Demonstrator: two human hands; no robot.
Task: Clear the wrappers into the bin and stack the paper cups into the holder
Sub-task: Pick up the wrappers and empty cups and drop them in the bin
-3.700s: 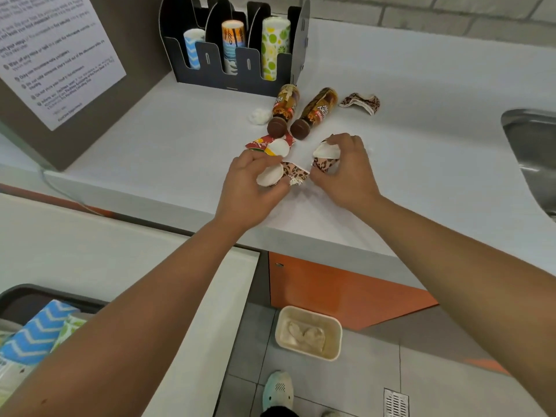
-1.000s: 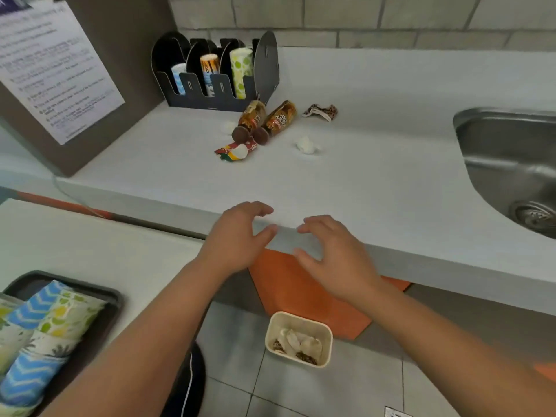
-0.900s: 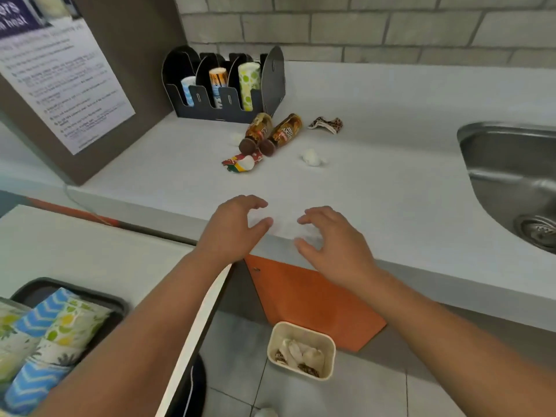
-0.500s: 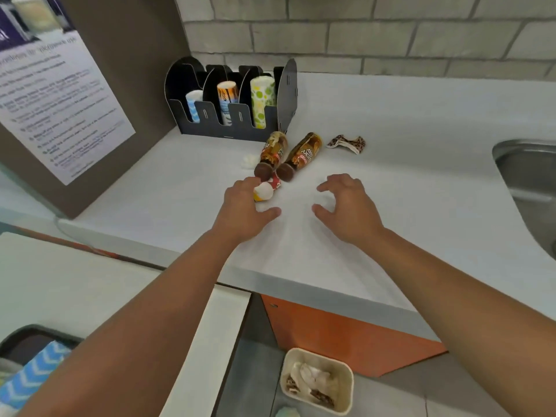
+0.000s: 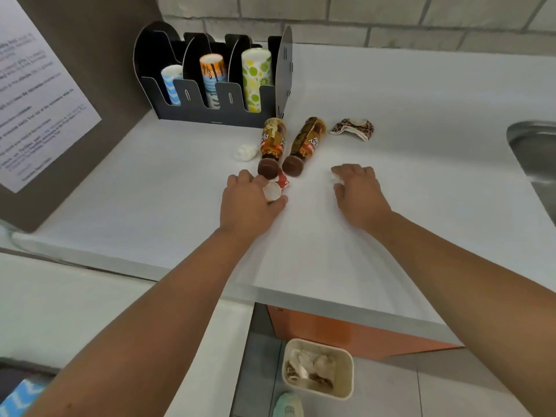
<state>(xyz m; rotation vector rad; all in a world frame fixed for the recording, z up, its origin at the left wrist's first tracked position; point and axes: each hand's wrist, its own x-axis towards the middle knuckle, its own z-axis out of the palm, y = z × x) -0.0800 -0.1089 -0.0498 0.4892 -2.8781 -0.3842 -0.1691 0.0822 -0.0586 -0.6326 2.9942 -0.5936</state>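
Note:
My left hand lies on the white counter and grips a crumpled red and white wrapper between thumb and fingers, just below the caps of two lying brown bottles. My right hand covers a small white paper wad, which peeks out between thumb and forefinger. A leopard-print wrapper and another white wad lie further back. The black cup holder holds blue, orange and green-dotted cup stacks. The beige bin stands on the floor below.
A steel sink is set into the counter at the right. A brown board with a printed notice stands at the left. A lower white table at the left carries a dark tray with a blue patterned cup.
Both hands came up from the counter's front edge over the bin and reached forward. The left hand has closed round the red and white wrapper; the right has come down on the white wad.

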